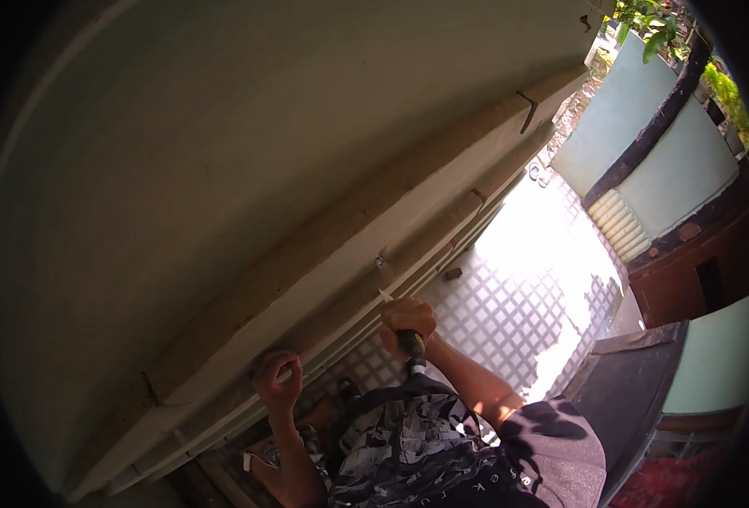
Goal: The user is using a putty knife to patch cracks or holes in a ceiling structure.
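Where the pale blade of the scraper [386, 295] meets the lowest painted moulding [366, 292], its tip lies against the stepped edge, with the black handle [410, 343] running back toward the person. The right hand [406, 320] is wrapped firmly round that handle, fingers curled tight, wrist low. Further down the same moulding, the left hand [276, 379] rests on the ledge with its fingers curled in; it may be pinching something small against the trim, but shadow makes this hard to tell.

To work this edge well, I would judge that the blade should lie at a shallow angle to the surface, so it skims rather than digs into the corner of the step. Short strokes along the run of the moulding look safer than pushing across it (the edge is narrow and a slip would carry the tip toward the other hand). Keeping the left hand well back from the blade's line seems wise.

Above the moulding rises the broad greenish wall [179, 152], mostly in shade. Below the hands a tiled floor [510, 313] with a lattice pattern lies in bright sun, and the person's patterned clothing [408, 440] fills the lower edge. A reddish-brown cabinet [688, 279] stands off to the right.
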Demonstrator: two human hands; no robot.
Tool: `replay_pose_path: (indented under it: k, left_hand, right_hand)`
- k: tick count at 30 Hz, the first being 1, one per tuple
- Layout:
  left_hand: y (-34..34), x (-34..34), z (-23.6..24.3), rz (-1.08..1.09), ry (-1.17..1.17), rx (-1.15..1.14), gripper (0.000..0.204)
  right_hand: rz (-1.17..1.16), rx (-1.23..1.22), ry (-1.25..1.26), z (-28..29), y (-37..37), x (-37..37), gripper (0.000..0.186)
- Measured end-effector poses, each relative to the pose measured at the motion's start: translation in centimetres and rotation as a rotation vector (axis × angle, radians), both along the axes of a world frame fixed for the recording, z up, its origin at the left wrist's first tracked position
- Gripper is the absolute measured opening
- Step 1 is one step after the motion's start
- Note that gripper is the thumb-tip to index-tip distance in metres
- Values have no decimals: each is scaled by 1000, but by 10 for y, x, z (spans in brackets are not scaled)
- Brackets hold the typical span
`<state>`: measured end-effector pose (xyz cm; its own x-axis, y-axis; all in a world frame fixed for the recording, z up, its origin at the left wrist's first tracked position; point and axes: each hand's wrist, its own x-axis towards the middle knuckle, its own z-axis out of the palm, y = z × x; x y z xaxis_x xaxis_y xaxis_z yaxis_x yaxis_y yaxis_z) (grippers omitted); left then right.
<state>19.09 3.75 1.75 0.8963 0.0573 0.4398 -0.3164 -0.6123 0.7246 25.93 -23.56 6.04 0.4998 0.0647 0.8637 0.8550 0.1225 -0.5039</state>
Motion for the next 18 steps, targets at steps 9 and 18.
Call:
replay_pose_path:
  k: [9,18]
  left_hand:
    - [-2,0,0,31,9,38,11]
    - [-4,-1,-2,95,-25,112,12]
  right_hand:
    - [-90,221,574,-46,-35,20,37]
    - [344,624,666,-64,-64,61,47]
